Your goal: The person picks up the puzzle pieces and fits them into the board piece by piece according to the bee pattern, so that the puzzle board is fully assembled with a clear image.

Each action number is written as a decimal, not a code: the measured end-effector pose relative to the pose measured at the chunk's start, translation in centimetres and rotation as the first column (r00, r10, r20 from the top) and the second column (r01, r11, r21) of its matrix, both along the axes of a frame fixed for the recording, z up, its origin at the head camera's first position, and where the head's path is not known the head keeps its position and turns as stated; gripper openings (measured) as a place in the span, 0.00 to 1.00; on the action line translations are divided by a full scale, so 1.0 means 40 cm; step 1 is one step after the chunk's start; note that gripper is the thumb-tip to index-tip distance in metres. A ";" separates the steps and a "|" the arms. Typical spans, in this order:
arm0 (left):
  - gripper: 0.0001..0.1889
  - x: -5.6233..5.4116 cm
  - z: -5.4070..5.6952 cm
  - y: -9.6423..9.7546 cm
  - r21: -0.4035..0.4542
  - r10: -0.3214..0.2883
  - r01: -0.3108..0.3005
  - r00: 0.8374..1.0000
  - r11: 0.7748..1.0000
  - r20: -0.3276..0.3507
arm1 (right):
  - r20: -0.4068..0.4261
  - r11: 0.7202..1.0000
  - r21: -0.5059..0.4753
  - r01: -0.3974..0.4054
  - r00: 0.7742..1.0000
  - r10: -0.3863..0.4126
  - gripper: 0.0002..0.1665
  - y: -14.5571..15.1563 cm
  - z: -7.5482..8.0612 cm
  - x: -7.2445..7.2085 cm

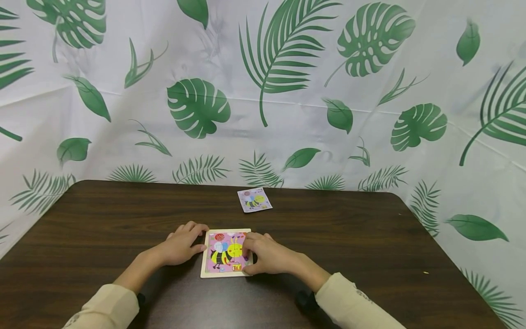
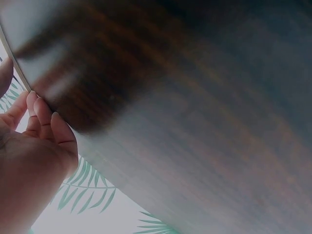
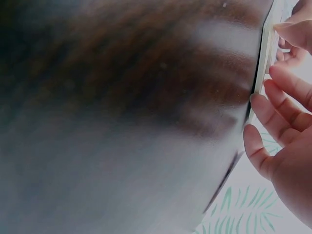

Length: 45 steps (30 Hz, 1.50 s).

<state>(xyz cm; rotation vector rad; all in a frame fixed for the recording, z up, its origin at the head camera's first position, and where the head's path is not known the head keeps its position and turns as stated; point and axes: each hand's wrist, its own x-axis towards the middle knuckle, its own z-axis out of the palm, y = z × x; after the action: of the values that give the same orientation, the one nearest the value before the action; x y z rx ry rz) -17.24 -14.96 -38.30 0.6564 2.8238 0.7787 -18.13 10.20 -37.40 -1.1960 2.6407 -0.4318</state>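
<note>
A square wooden jigsaw puzzle [image 1: 223,256] with a pale frame lies flat on the table, showing a yellow and black bee on pink. At its left side, my left hand [image 1: 181,244] touches the frame's edge with thumb and fingertips. My right hand [image 1: 271,256] rests over the right side, fingers bent above the picture and thumb at the lower right corner. It hides part of the puzzle's right part. In the right wrist view, fingertips of the right hand [image 3: 287,126] lie along the puzzle's rim [image 3: 264,58]. The left wrist view shows the left hand [image 2: 41,151] at the rim.
A printed card [image 1: 255,199] with a matching bee picture lies beyond the puzzle, near the back of the dark wooden table [image 1: 349,237]. A white cloth [image 1: 287,123] with green leaves hangs behind. A small yellowish speck [image 1: 425,273] is at the right.
</note>
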 end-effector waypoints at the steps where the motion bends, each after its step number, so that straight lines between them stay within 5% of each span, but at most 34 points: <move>1: 0.20 0.000 0.000 0.000 0.000 0.000 0.000 1.000 1.000 0.000 | 0.001 1.000 0.000 0.000 1.000 0.000 0.13 0.000 0.000 0.000; 45: 0.19 -0.008 0.001 0.009 -0.028 -0.005 0.005 1.000 1.000 0.004 | 0.072 0.999 -0.027 -0.031 0.997 0.033 0.11 0.024 0.002 -0.008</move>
<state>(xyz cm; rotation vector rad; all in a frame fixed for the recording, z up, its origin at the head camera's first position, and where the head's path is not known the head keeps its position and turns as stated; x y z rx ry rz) -17.58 -14.59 -38.25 0.6567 2.8230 0.7380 -18.45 11.17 -37.33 -1.2048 2.5588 -0.4950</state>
